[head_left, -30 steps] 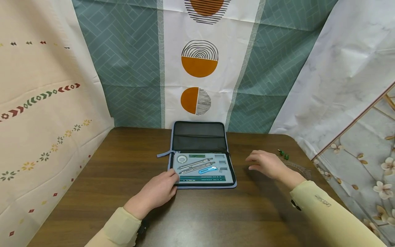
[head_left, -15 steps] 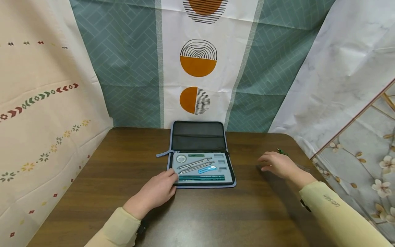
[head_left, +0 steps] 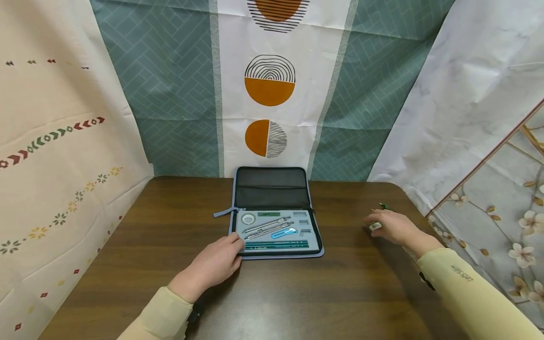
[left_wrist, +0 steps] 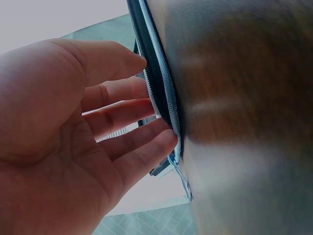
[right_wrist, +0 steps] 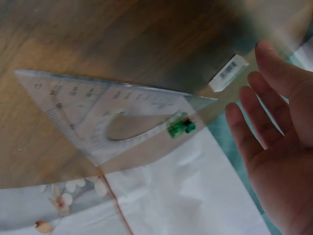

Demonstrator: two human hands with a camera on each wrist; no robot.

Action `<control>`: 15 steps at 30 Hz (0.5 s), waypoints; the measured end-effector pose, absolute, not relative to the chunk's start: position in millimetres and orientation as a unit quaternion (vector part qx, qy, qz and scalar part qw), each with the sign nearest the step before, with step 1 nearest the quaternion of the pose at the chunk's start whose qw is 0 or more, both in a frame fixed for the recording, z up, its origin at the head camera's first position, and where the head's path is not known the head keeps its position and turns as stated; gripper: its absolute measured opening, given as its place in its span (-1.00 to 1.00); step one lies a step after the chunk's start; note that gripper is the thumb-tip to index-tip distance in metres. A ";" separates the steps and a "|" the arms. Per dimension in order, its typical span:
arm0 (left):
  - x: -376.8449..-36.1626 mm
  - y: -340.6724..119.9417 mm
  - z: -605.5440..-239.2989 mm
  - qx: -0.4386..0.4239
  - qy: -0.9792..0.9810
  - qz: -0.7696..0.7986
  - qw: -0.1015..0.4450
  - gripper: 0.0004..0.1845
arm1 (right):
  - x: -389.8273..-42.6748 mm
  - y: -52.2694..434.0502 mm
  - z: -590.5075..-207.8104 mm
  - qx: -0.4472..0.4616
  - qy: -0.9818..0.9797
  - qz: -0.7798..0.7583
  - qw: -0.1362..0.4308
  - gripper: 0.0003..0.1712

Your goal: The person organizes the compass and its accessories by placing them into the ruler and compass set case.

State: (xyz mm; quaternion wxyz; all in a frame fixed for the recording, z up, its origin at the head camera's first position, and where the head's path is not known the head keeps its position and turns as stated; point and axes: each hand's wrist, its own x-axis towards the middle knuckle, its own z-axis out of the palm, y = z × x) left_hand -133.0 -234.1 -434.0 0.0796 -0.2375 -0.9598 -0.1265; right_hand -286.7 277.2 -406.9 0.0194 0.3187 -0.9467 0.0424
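Observation:
A blue zip case (head_left: 276, 256) lies unfolded on the table, its grey tray (head_left: 308, 218) holding compasses (head_left: 267, 229), a blue utility knife (head_left: 284, 233) and green pencils (head_left: 276, 245). My left hand (head_left: 212, 269) rests at the case's front-left corner; in the left wrist view its fingertips touch the zipped edge (left_wrist: 168, 93). Over on the right, my right hand (head_left: 395, 226) hovers with loose fingers above a small white eraser (right_wrist: 228, 73). The right wrist view shows the eraser just beyond thumb and fingertips, apparently apart from them. Part of the eraser shows below the hand in the head view.
A clear set square (right_wrist: 73, 98) lies on the table by the right hand, mostly hidden in the head view. Small green pieces (right_wrist: 177, 128) sit beside it. Behind the case hangs a patterned curtain (head_left: 182, 94). Several recesses in the tray's right side hold nothing.
My right hand has moved right, away from the case, and now stands over the eraser, covering most of the set square. The left hand stays at the case corner; the head view shifts slightly.

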 end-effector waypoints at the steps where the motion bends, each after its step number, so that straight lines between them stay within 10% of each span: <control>1: -133.0 -234.3 -433.9 -0.237 -0.960 -0.127 0.079 -0.85 | -286.8 278.7 -407.0 0.317 -0.947 0.043 0.018 -0.53; 15: -132.2 -234.6 -433.4 -0.237 -0.960 -0.126 0.082 -0.85 | -291.0 291.7 -413.7 0.302 -0.953 0.021 0.030 -0.53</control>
